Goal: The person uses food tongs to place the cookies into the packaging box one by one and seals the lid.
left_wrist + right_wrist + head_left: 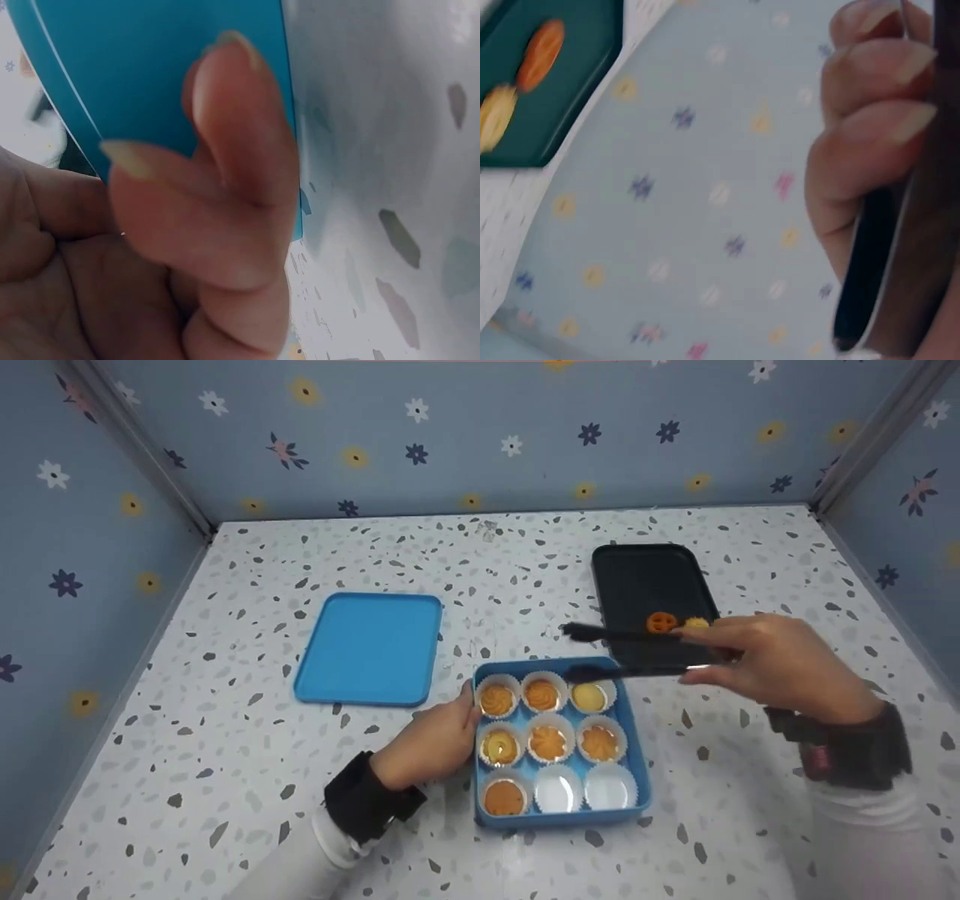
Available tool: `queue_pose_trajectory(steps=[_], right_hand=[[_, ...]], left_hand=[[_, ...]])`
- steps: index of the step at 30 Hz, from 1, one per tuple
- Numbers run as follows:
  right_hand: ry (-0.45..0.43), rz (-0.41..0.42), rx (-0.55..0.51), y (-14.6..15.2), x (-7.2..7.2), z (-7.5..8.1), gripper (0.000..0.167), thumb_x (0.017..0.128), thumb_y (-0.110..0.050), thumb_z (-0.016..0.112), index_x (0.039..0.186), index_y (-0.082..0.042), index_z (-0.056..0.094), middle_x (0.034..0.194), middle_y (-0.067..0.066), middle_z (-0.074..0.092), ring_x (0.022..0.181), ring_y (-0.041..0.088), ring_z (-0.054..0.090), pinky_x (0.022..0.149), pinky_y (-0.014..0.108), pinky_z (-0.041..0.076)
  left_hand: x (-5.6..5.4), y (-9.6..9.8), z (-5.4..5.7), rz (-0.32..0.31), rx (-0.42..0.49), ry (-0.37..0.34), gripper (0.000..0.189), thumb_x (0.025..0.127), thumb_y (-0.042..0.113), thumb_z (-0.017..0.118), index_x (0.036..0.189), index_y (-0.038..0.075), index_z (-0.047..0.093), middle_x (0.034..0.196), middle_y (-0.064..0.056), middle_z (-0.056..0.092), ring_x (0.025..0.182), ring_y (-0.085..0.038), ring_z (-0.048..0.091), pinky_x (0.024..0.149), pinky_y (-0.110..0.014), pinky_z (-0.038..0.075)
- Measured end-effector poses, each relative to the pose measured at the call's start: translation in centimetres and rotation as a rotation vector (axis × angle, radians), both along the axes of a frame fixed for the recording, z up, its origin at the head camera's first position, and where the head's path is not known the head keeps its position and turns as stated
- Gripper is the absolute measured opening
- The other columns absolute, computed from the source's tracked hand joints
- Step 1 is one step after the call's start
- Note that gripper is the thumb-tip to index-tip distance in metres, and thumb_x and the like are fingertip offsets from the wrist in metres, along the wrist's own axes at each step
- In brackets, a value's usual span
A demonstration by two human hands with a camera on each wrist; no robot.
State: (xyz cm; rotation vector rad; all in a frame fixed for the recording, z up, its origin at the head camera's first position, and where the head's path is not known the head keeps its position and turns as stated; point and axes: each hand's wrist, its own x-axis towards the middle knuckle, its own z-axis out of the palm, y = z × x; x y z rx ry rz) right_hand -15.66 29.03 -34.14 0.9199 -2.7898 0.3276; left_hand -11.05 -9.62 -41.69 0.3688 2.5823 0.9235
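Note:
My left hand [435, 739] grips the left wall of a blue box [639, 757]; its curled fingers [244, 112] press against the outside in the left wrist view. Inside are rows of white paper cups, several with cookies. Two cups at the front, the middle one [557, 790] and the right one [610, 789], hold nothing. My right hand [780, 664] holds black tongs [626, 636], their arms spread and nothing between the tips. The lower tip overlaps the box's back right corner, near a pale round cookie [588, 697].
A black tray [645, 577] lies at the back right, partly behind the tongs, with a pretzel-shaped cookie [661, 622] and a yellow cookie [696, 623] on it. Left of the box lies a flat blue lid [371, 649]. Flower-patterned panels [465, 427] wall the speckled table.

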Motion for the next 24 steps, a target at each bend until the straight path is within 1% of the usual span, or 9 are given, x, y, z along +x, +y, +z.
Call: queue_pose_trajectory(steps=[3,5,7,12,16,18,20,22,24], right_hand=[[-0.027,-0.185,0.035,2.6,-0.9,-0.2,0.053,0.078,-0.036,0.085,0.124,-0.013,0.072,0.065,-0.005,0.052,0.054,0.011,0.039,0.047,0.028,0.03],[-0.053,-0.271,0.047,4.1,-1.5,-0.7,0.055,0.081,-0.039,0.082,0.125,-0.009,0.07,0.062,-0.003,0.048,0.052,0.014,0.037,0.046,0.03,0.028],[-0.09,-0.334,0.047,5.5,-2.0,-1.4,0.058,0.082,-0.042,0.08,0.126,-0.005,0.069,0.062,-0.002,0.053,0.05,0.016,0.038,0.044,0.032,0.028],[-0.163,-0.412,0.044,7.2,-2.7,-2.6,0.065,0.083,-0.05,0.076,0.128,-0.004,0.067,0.066,0.002,0.064,0.048,0.018,0.043,0.039,0.035,0.031],[-0.169,-0.435,0.055,7.2,-2.5,-2.5,0.071,0.084,-0.057,0.072,0.129,-0.003,0.066,0.053,0.0,0.055,0.046,0.017,0.041,0.038,0.034,0.029],[-0.179,-0.455,0.068,6.9,-2.3,-2.2,0.074,0.084,-0.06,0.07,0.13,-0.002,0.064,0.049,-0.002,0.048,0.045,0.018,0.041,0.038,0.034,0.029],[-0.206,-0.48,0.087,6.7,-2.1,-1.8,0.078,0.084,-0.063,0.068,0.131,-0.001,0.063,0.049,0.001,0.047,0.045,0.02,0.041,0.038,0.034,0.029],[-0.242,-0.502,0.121,6.4,-1.9,-1.4,0.081,0.085,-0.067,0.064,0.133,-0.002,0.062,0.065,0.012,0.062,0.053,0.029,0.05,0.04,0.036,0.033],[-0.294,-0.518,0.15,6.1,-1.8,-1.0,0.086,0.084,-0.071,0.061,0.135,-0.002,0.06,0.091,0.024,0.068,0.061,0.034,0.056,0.042,0.038,0.037]], left_hand=[[0.0,-0.1,-0.1,0.003,0.003,-0.002,0.061,0.109,0.028,0.032,0.154,-0.008,0.014,0.145,-0.025,0.046,0.12,-0.031,0.057,0.108,-0.045,0.04],[0.0,-0.2,-0.1,0.008,0.007,-0.009,0.061,0.109,0.028,0.032,0.154,-0.008,0.014,0.147,-0.025,0.044,0.124,-0.031,0.055,0.109,-0.045,0.038],[0.0,-0.2,-0.2,0.013,0.011,-0.017,0.061,0.109,0.029,0.032,0.154,-0.007,0.013,0.148,-0.024,0.043,0.124,-0.031,0.055,0.109,-0.045,0.039],[0.1,-0.3,-0.2,0.015,0.022,-0.019,0.061,0.109,0.029,0.032,0.155,-0.007,0.013,0.147,-0.023,0.044,0.125,-0.031,0.054,0.109,-0.045,0.038],[0.1,-0.2,-0.1,0.012,0.021,-0.014,0.061,0.109,0.029,0.032,0.155,-0.007,0.014,0.148,-0.024,0.043,0.128,-0.031,0.052,0.109,-0.045,0.038],[0.0,-0.2,-0.1,0.004,0.012,-0.005,0.06,0.109,0.028,0.032,0.154,-0.009,0.015,0.147,-0.024,0.043,0.123,-0.03,0.055,0.107,-0.045,0.04],[0.0,-0.1,0.0,-0.002,0.003,0.003,0.06,0.109,0.027,0.032,0.153,-0.01,0.015,0.147,-0.025,0.043,0.12,-0.029,0.056,0.106,-0.044,0.042],[0.0,-0.1,0.0,-0.006,-0.003,0.007,0.06,0.109,0.027,0.031,0.153,-0.01,0.015,0.148,-0.024,0.043,0.12,-0.028,0.056,0.106,-0.044,0.042],[0.0,-0.1,0.0,-0.002,0.0,0.003,0.06,0.109,0.027,0.031,0.153,-0.01,0.015,0.148,-0.023,0.043,0.118,-0.027,0.057,0.104,-0.043,0.043]])
